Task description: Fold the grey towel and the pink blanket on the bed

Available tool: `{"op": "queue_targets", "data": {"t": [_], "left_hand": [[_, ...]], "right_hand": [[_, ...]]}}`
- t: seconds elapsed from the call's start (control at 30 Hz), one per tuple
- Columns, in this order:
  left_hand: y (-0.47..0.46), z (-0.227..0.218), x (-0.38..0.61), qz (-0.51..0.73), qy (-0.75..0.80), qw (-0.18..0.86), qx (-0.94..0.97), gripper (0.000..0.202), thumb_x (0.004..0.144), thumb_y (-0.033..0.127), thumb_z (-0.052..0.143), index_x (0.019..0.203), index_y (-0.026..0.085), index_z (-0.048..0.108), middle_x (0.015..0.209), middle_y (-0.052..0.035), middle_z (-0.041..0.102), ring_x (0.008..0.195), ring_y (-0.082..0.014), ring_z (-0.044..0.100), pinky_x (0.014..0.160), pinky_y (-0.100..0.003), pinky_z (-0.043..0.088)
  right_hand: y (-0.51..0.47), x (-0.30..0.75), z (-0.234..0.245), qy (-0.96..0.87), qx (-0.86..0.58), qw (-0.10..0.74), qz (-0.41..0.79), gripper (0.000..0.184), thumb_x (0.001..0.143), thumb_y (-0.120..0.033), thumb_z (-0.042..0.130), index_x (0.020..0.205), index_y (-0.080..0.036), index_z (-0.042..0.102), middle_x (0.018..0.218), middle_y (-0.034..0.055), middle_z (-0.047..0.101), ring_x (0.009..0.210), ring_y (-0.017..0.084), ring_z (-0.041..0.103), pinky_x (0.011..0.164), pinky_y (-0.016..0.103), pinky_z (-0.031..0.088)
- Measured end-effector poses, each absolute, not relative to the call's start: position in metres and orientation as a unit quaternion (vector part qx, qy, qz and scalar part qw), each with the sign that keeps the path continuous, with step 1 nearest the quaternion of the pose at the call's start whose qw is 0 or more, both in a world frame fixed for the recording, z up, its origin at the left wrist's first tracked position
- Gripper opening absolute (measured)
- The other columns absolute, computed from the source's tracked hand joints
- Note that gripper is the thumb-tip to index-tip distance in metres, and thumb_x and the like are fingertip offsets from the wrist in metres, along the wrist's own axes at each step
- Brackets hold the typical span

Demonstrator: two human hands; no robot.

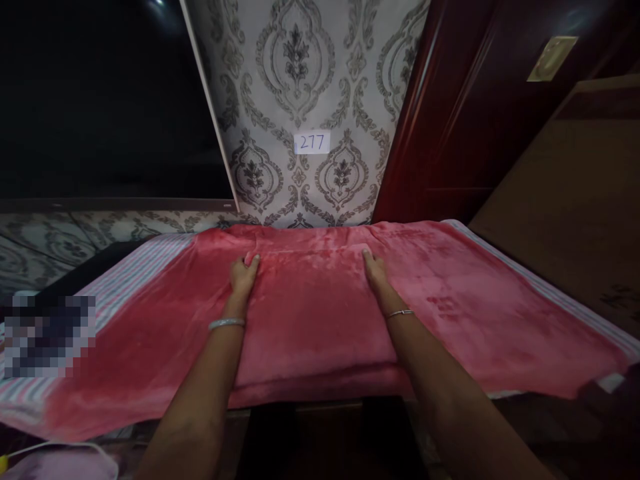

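A pink fleece blanket [450,307] lies spread over a table, with a folded layer in the middle between my arms. My left hand [243,273] rests on the blanket near the far edge of that fold, fingers curled on the cloth. My right hand [375,268] lies on the same fold a little to the right, fingers stretched flat and pressing down. Each wrist wears a thin bracelet.
A striped sheet [135,267] shows under the blanket at left and right. Patterned wallpaper with a label reading 277 [312,142] stands behind. A dark window [100,100] is at left, a dark red door [450,120] at right, brown cardboard [575,200] further right.
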State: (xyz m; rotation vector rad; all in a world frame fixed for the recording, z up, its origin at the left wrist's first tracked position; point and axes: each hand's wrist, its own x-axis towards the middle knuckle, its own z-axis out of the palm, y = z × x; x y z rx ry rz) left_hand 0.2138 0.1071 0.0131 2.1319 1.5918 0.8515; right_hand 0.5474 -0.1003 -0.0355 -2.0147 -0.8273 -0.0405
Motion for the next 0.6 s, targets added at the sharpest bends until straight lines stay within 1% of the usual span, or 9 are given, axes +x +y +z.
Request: {"op": "queue_targets", "data": {"t": [0.13,0.2,0.27,0.37,0.43,0.53,0.6], "left_hand": [[0.1037,0.0148,0.2147,0.339,0.554,0.205,0.732,0.039,0.097,0.044,0.051,0.116,0.013,0.065,0.097,-0.0112,0.071,0.092,-0.0260,0.069,0.081,-0.035,0.055],[0.1039,0.0136,0.2137,0.371,0.545,0.237,0.714,0.034,0.095,0.043,0.056,0.111,0.014,0.064,0.094,-0.0096,0.069,0.089,-0.0242,0.067,0.082,-0.034,0.054],[0.1048,0.0122,0.2131,0.407,0.527,0.268,0.696,0.031,0.092,0.043,0.061,0.105,0.015,0.063,0.093,-0.0086,0.068,0.089,-0.0234,0.065,0.084,-0.034,0.054],[0.1065,0.0116,0.2149,0.451,0.498,0.318,0.669,0.027,0.090,0.044,0.064,0.096,0.019,0.061,0.093,-0.0085,0.068,0.094,-0.0255,0.066,0.090,-0.037,0.054],[0.1075,0.0121,0.2173,0.461,0.490,0.347,0.654,0.022,0.090,0.041,0.064,0.092,0.020,0.061,0.095,-0.0099,0.069,0.101,-0.0286,0.067,0.096,-0.041,0.053],[0.1086,0.0130,0.2196,0.456,0.485,0.366,0.650,0.013,0.090,0.032,0.062,0.085,0.021,0.062,0.097,-0.0119,0.071,0.108,-0.0313,0.068,0.103,-0.044,0.050],[0.1091,0.0131,0.2198,0.446,0.483,0.365,0.660,0.011,0.090,0.025,0.059,0.081,0.020,0.062,0.098,-0.0128,0.072,0.110,-0.0315,0.068,0.104,-0.043,0.049]], "right_hand": [[-0.0985,0.5437,-0.0325,-0.304,-0.785,0.540,0.006,0.082,0.099,-0.066,0.031,0.140,-0.002,0.060,0.129,0.0230,0.069,0.120,0.031,0.065,0.101,0.044,0.053],[-0.0993,0.5423,-0.0304,-0.298,-0.769,0.565,0.015,0.081,0.096,-0.068,0.038,0.141,-0.003,0.060,0.134,0.0227,0.067,0.126,0.031,0.062,0.106,0.044,0.050],[-0.1008,0.5417,-0.0297,-0.287,-0.759,0.583,0.033,0.081,0.094,-0.070,0.043,0.136,-0.005,0.064,0.132,0.0225,0.068,0.129,0.032,0.061,0.109,0.045,0.048],[-0.1019,0.5420,-0.0312,-0.255,-0.757,0.597,0.069,0.079,0.089,-0.077,0.048,0.119,-0.008,0.075,0.113,0.0219,0.074,0.123,0.037,0.064,0.107,0.049,0.048],[-0.1011,0.5429,-0.0327,-0.236,-0.757,0.604,0.086,0.077,0.086,-0.078,0.053,0.111,-0.009,0.077,0.103,0.0209,0.076,0.116,0.039,0.067,0.104,0.050,0.051],[-0.0985,0.5454,-0.0341,-0.225,-0.751,0.613,0.097,0.075,0.085,-0.074,0.057,0.114,-0.007,0.075,0.107,0.0210,0.076,0.111,0.037,0.069,0.098,0.047,0.054],[-0.0966,0.5478,-0.0344,-0.227,-0.746,0.619,0.095,0.077,0.086,-0.070,0.058,0.124,-0.004,0.071,0.120,0.0227,0.073,0.111,0.034,0.070,0.097,0.045,0.055]]}}
